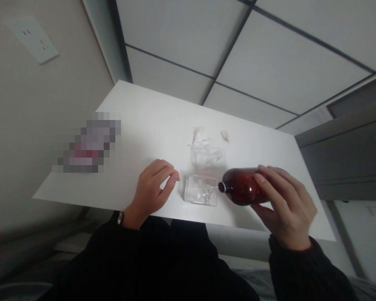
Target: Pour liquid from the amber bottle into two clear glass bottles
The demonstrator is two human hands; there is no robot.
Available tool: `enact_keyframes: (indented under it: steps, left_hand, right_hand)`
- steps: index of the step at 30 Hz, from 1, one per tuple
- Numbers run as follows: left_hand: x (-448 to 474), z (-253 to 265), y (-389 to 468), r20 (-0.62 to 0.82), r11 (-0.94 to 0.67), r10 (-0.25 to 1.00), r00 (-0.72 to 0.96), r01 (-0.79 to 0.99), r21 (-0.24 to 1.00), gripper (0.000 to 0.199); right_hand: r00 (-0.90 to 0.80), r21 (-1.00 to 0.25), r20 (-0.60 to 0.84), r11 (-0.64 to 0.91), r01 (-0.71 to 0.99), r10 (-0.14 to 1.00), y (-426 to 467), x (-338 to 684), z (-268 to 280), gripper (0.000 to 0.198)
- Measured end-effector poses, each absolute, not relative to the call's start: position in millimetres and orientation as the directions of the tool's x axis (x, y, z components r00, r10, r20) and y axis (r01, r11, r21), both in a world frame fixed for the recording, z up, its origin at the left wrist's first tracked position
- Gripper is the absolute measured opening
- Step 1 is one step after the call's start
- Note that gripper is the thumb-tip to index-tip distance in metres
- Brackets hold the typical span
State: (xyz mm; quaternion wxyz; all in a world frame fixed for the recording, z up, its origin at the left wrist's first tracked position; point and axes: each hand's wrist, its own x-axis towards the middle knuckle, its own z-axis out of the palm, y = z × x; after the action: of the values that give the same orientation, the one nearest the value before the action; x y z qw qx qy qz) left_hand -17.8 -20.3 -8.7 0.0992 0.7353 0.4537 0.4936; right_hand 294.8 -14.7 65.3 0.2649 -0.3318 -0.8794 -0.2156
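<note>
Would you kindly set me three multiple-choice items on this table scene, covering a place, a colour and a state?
1. Where is the small clear bottle?
A. between the hands
B. at the table's far edge
C. on the floor

2. What colour is the bottle in the right hand?
A. green
B. dark red
C. blue

3. How is that bottle held?
A. upright
B. upside down
C. tipped sideways, mouth toward the clear bottle

Answers: 1 A, it stands on the table just right of the left hand; 2 B, its body shows dark red; 3 C, it lies nearly level, neck pointing left.
</note>
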Motion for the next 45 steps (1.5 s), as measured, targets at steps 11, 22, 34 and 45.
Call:
enact_keyframes:
  steps: [11,22,34,45]
  left_hand:
    - [-17.0,-7.7,-20.1,0.643,-0.574,0.759,0.104,0.572,0.586,0.024]
    - [-17.4,-8.2,-20.9,0.623,-0.553,0.777,0.096,0.577,0.601,0.024]
    - [-16.2,-9.6,-20.8,0.623,-0.554,0.777,0.092,0.570,0.606,0.024]
    - [-16.4,-8.5,-21.2,0.615,-0.548,0.783,0.093,0.573,0.610,0.025]
  right_hand:
    - [-0.638,0.208,0.609,0.682,0.702,0.471,-14.7,296.0,63.5,0.080]
    - [-0.634,0.198,0.618,0.688,0.698,0.466,-14.4,295.3,64.3,0.079]
    - [-0.633,0.205,0.624,0.686,0.698,0.458,-13.8,293.8,65.7,0.090]
    - [-0.632,0.203,0.626,0.687,0.697,0.456,-13.9,294.6,65.2,0.087]
